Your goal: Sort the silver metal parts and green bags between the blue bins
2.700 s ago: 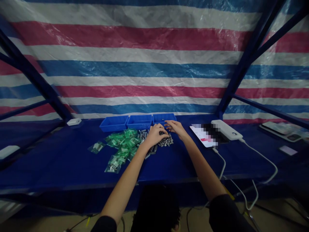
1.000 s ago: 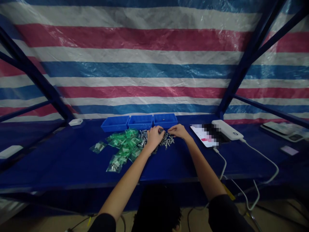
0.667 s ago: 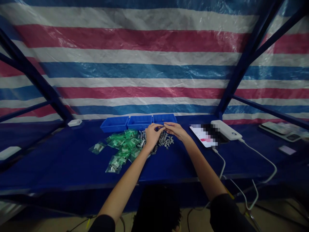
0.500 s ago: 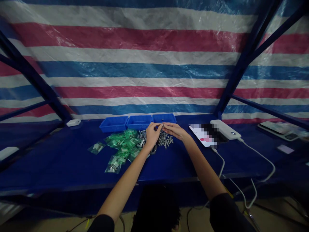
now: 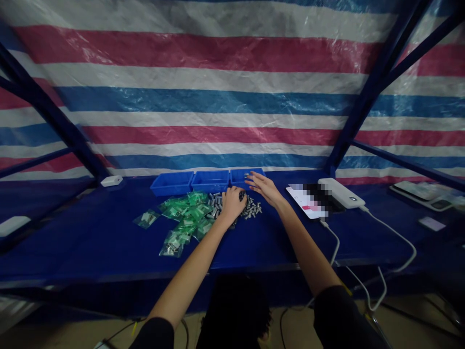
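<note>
My left hand (image 5: 232, 207) is low over the heap, its fingers curled down among the grey metal cylinders (image 5: 215, 202); what they hold, if anything, is hidden. Dark pieces show beside its thumb. My right hand (image 5: 266, 189) reaches over the front of the right blue bin (image 5: 258, 171), fingers apart, nothing held in them. A small shiny metal part (image 5: 247, 175) shows at its fingertips, by that bin. Below the right hand lies a heap of small metal fittings (image 5: 253, 209). Green-printed plastic bags (image 5: 189, 213) with small parts lie left of my left hand.
Two more blue bins, the left (image 5: 170, 190) and the middle (image 5: 210, 186), stand along the back. To the right lie a lit phone (image 5: 303, 199), a white power bank (image 5: 339, 192) and a white cable (image 5: 394, 228). Blue frame posts (image 5: 348, 123) rise at both sides.
My hands were together above the heap and have parted. The left has dropped onto the parts; the right has opened and moved up toward the right bin. The view has tilted slightly.
</note>
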